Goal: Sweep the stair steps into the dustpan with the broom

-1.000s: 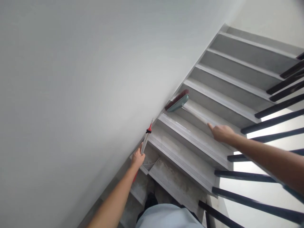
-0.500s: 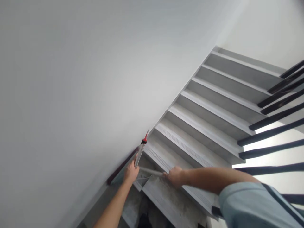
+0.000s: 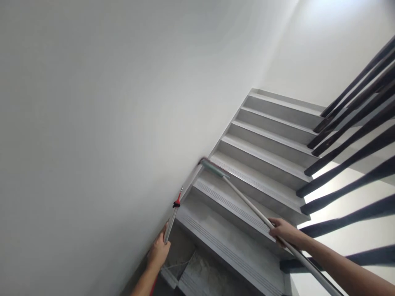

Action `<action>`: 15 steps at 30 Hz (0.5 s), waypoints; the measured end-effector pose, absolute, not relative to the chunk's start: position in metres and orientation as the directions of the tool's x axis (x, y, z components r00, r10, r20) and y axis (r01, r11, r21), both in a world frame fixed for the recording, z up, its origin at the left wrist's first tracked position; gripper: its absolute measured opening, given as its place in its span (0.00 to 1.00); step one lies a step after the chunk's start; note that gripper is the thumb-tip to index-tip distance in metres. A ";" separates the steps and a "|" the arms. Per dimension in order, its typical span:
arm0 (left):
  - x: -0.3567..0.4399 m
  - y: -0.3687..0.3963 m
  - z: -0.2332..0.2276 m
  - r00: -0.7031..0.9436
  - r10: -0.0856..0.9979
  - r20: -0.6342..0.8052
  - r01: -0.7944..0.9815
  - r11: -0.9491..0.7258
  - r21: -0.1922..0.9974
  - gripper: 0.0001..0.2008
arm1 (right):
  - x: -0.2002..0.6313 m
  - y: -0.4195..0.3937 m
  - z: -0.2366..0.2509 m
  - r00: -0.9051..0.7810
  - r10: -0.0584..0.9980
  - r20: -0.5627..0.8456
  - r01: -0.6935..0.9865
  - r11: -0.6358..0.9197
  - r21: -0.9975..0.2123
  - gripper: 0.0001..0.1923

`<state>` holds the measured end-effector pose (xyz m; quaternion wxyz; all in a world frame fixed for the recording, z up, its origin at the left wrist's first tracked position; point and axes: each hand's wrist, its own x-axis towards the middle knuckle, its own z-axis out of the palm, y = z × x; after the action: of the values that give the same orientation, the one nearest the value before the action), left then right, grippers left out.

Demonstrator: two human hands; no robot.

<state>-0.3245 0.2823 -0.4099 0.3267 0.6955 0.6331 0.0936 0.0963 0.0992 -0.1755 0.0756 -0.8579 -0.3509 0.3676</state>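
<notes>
Fingers of the right hand [image 3: 282, 230] wrap the long pale broom pole [image 3: 247, 201], pressing its teal red-bristled head [image 3: 212, 167] onto a grey stair tread [image 3: 247, 193] by the white wall [image 3: 108, 102], while the left hand [image 3: 159, 250] grips a red-tipped metal handle [image 3: 171, 222] upright, clear of the sweep.

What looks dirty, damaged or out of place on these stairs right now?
The lowest tread, by the left hand, looks mottled with grime or dust, while the steps above look clean. Nothing appears broken or spilled. The broom head rests on a step by the wall, its pole in the right hand.
</notes>
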 end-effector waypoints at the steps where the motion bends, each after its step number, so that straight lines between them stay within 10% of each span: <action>1: -0.325 0.283 -0.410 0.182 0.939 -0.291 0.819 0.019 0.574 0.32 | 0.110 0.105 -0.181 0.535 0.658 -0.530 0.530 -0.750 -0.397 0.20; 4: -0.325 0.285 -0.406 0.181 0.936 -0.301 0.807 0.033 0.590 0.31 | 0.146 0.140 -0.203 0.632 0.677 -0.377 0.503 -0.729 -0.464 0.06; 9: -0.324 0.281 -0.406 0.179 0.927 -0.329 0.793 0.062 0.606 0.32 | 0.179 0.226 -0.207 0.611 0.733 -0.299 0.286 -0.557 -0.780 0.15; 15: -0.325 0.276 -0.399 0.166 0.937 -0.306 0.755 0.079 0.651 0.33 | 0.170 0.313 -0.181 0.498 0.739 -0.453 0.051 -0.547 -0.836 0.10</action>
<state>-0.3246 0.2764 -0.3992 0.3711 0.6675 0.6338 0.1229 0.1697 0.3128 -0.1807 0.4005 -0.7673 -0.2573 0.4297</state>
